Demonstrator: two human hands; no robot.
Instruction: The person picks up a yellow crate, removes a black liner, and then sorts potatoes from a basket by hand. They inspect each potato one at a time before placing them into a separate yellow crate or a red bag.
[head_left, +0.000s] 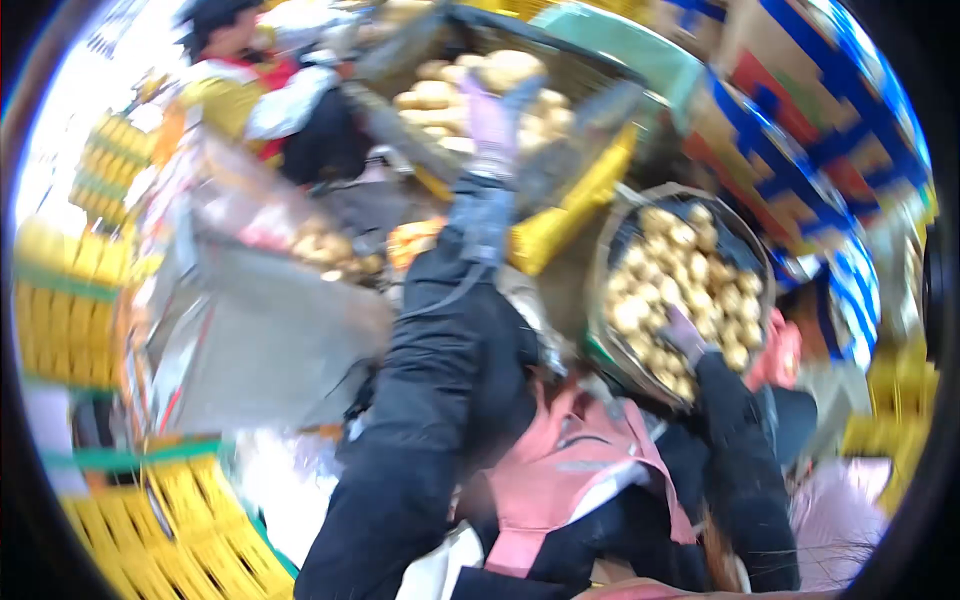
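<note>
L hand (492,120), gloved, reaches up-frame, arm's long axis approx vertical, into 1 crate of potatoes (470,85); grip hidden, can't tell. R hand (683,335) rests on potatoes in 1 round basket (612,235) at right; grip blurred, can't tell. Potatoes too many/blurred to count. No readable writing.

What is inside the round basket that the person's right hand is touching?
The round basket holds a heap of pale, roundish potatoes. The gloved right hand rests on them near the front rim. What lies beneath the top layer is covered.
</note>
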